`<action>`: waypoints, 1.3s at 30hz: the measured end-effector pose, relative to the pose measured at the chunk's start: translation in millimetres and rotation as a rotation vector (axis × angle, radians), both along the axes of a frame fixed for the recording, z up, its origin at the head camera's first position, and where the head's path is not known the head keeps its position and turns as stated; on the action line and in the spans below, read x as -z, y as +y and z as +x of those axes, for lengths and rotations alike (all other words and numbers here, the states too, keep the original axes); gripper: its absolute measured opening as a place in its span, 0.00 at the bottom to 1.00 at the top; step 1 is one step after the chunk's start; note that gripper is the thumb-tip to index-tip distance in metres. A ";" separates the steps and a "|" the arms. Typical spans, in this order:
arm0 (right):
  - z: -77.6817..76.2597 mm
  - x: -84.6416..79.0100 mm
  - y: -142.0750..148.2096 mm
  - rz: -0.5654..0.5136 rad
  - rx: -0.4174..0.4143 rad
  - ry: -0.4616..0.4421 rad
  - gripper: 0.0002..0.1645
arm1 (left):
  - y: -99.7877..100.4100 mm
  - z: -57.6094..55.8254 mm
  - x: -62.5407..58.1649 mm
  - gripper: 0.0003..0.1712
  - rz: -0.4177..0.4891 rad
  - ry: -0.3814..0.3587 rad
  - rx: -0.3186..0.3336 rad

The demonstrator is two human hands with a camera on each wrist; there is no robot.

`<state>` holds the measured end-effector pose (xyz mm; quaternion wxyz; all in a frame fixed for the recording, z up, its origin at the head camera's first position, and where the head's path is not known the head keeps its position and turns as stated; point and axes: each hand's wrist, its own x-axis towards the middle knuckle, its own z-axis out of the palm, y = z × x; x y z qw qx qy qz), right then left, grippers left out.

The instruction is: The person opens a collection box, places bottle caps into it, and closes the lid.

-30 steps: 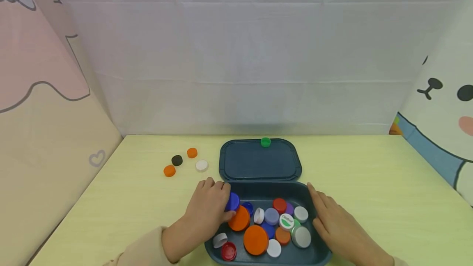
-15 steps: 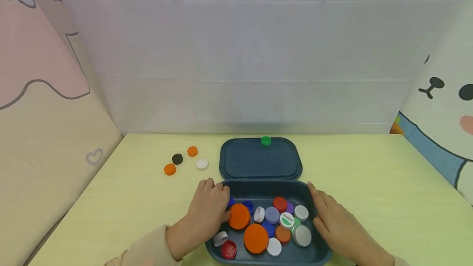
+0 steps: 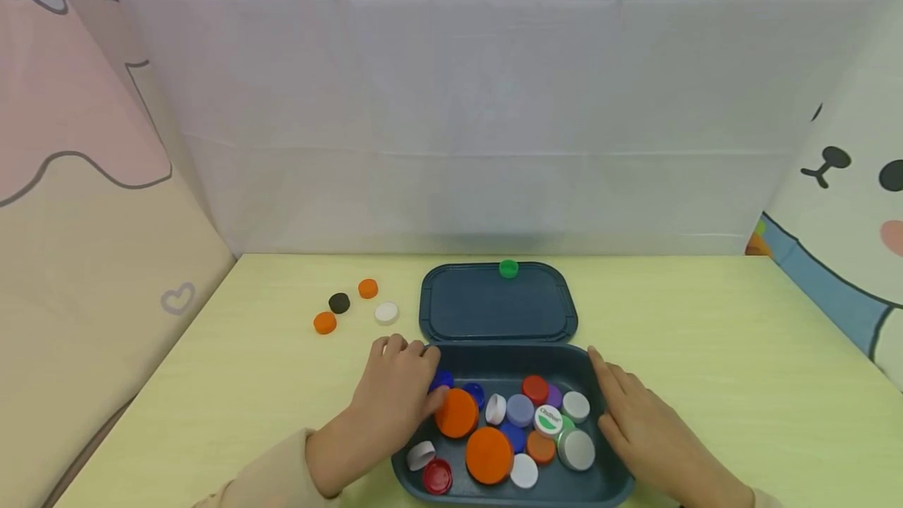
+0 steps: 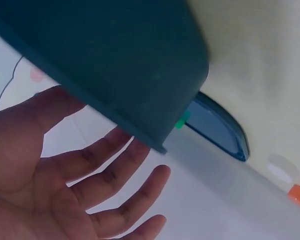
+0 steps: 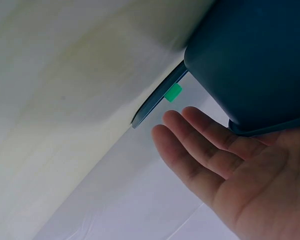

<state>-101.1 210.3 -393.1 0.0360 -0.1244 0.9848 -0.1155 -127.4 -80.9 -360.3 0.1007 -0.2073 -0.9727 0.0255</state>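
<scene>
A dark blue plastic box [image 3: 487, 363] holds several bottle caps in mixed colours. At its left rim is my left hand [image 3: 397, 386], its thumb reaching over the edge near a large orange cap [image 3: 456, 413]. A blue cap [image 3: 443, 380] lies by that hand, partly covered by it. In the left wrist view, the fingers [image 4: 117, 180] are loosely spread, with some tips behind the rim. My right hand [image 3: 645, 429] rests against the box's right side with fingers nearly straight. The thumb is mostly hidden behind the rim in the right wrist view.
Behind the box lies its dark blue lid [image 3: 497, 304] with a green cap [image 3: 508, 269] on it. On the yellow table [image 3: 705, 320], left of the lid, are orange caps [image 3: 325, 323], a black cap [image 3: 339, 303] and a white cap [image 3: 386, 313]. A white sheet [image 3: 487, 100] hangs behind.
The blue cap by my left hand sits lower and shows less than a second ago. My left thumb and fingers have lifted and spread slightly. My right hand keeps its place.
</scene>
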 end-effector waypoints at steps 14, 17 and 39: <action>0.6 -0.2 -0.7 0.004 0.002 0.002 0.42 | -41.9 -33.5 -10.6 0.14 0.188 0.139 -0.118; 0.6 -0.4 -0.9 0.005 -0.001 0.007 0.41 | -56.0 -45.3 -4.1 0.14 0.188 0.144 -0.164; 0.9 -0.6 -2.0 0.014 0.012 0.002 0.42 | -124.5 -88.2 28.5 0.14 0.173 -0.135 -0.432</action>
